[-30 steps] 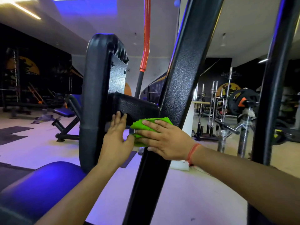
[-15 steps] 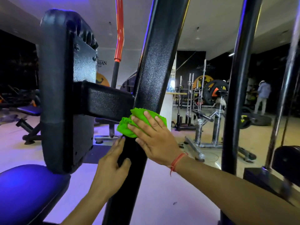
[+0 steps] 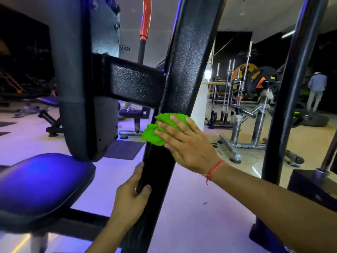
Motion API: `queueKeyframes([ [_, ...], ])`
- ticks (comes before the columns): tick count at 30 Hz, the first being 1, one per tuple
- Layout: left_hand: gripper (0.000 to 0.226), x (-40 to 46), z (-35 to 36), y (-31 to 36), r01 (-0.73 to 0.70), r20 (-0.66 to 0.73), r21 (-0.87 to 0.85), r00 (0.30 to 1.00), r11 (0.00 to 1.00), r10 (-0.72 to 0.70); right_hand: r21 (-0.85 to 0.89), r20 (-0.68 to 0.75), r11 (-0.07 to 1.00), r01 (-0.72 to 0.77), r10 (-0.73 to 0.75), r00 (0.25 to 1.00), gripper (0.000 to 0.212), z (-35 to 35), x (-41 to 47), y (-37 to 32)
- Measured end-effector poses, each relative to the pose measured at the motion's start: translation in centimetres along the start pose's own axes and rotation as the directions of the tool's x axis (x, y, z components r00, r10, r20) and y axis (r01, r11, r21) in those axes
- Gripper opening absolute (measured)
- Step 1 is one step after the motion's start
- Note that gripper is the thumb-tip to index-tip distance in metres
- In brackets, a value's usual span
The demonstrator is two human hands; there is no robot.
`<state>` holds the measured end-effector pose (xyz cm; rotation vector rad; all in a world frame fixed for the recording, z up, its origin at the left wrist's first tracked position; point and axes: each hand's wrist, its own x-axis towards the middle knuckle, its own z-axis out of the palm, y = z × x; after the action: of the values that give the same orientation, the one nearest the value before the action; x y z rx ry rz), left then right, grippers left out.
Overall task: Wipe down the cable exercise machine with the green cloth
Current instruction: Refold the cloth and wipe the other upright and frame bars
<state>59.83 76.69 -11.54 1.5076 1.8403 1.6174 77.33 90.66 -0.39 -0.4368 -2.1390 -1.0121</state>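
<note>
The right hand (image 3: 184,143) presses the cloth (image 3: 160,130) flat against the slanted post (image 3: 184,70), fingers straight and slightly spread (just below the crossbar (image 3: 135,83)); the left hand (image 3: 131,196) grips the post lower, nearer.

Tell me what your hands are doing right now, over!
Right hand flat, pressing green cloth on black post. Left hand grips post lower down. Nothing in the way.

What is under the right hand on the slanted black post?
The green cloth lies bunched under the right hand, pressed flat against the black post. The post surface beneath the cloth is covered.
</note>
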Motion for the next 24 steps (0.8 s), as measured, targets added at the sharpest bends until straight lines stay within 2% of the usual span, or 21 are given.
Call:
queueKeyframes([
  [1,0.071,-0.4,0.0,-0.7,0.013,0.008,-0.006,1.000,1.000,-0.013,0.032,-0.012,0.998,-0.055,0.056,0.998,0.050,0.6,-0.6,-1.0],
  [2,0.071,-0.7,0.1,-1.4,0.025,0.013,-0.012,1.000,1.000,-0.025,0.043,0.000,0.998,-0.038,0.038,0.999,0.051,1.4,-1.5,-2.1],
  [5,0.071,-1.6,0.4,-3.4,0.052,0.036,-0.026,0.998,0.998,-0.051,-0.005,0.102,0.962,0.273,-0.271,0.957,0.052,2.8,-3.3,-2.9],
  [6,0.071,-1.9,0.5,-4.1,0.060,0.036,-0.045,0.998,0.997,-0.059,-0.031,0.107,0.943,0.330,-0.325,0.939,0.052,2.9,-3.0,-2.4],
  [7,0.071,-2.1,0.7,-4.7,0.070,0.037,-0.066,0.997,0.995,-0.068,-0.049,0.092,0.944,0.325,-0.320,0.943,0.051,2.8,-2.5,-2.1],
  [10,0.069,-2.8,1.1,-6.0,0.084,0.023,-0.109,0.996,0.990,-0.082,0.017,0.008,1.000,0.022,-0.023,1.000,0.051,2.8,-2.7,-3.5],
  [11,0.069,-3.1,1.2,-6.3,0.091,0.012,-0.108,0.996,0.990,-0.090,0.042,0.017,0.999,-0.010,0.009,1.000,0.052,3.4,-3.5,-4.9],
  [12,0.069,-3.4,1.4,-6.6,0.102,0.001,-0.105,0.995,0.989,-0.102,0.053,0.055,0.998,0.041,-0.044,0.998,0.052,4.2,-4.4,-6.3],
  [14,0.067,-4.1,1.7,-7.6,0.141,-0.008,-0.100,0.990,0.985,-0.143,0.058,0.150,0.963,0.262,-0.268,0.952,0.052,5.4,-5.7,-7.8],
  [15,0.067,-4.4,1.9,-8.3,0.163,-0.006,-0.099,0.986,0.982,-0.165,0.041,0.164,0.946,0.323,-0.325,0.931,0.051,5.7,-5.8,-7.7],
  [16,0.066,-4.8,2.1,-9.2,0.183,-0.002,-0.099,0.983,0.978,-0.184,0.018,0.153,0.950,0.313,-0.312,0.938,0.050,6.0,-5.5,-7.6],
  [19,0.065,-6.5,2.7,-12.7,0.246,0.017,-0.100,0.969,0.964,-0.245,0.028,0.068,0.998,0.056,-0.058,0.996,0.052,6.6,-6.5,-8.7],
  [20,0.065,-7.2,3.0,-13.8,0.270,0.019,-0.100,0.963,0.958,-0.270,0.042,0.074,0.998,0.052,-0.055,0.996,0.053,7.3,-7.9,-9.8],
  [23,0.066,-9.3,3.5,-16.7,0.299,0.042,-0.111,0.954,0.948,-0.296,0.107,0.209,0.945,0.310,-0.327,0.922,0.056,9.9,-11.8,-13.2],
  [24,0.067,-9.7,3.6,-17.5,0.296,0.068,-0.091,0.954,0.951,-0.291,0.124,0.234,0.929,0.348,-0.368,0.900,0.056,10.5,-12.1,-13.7],
])
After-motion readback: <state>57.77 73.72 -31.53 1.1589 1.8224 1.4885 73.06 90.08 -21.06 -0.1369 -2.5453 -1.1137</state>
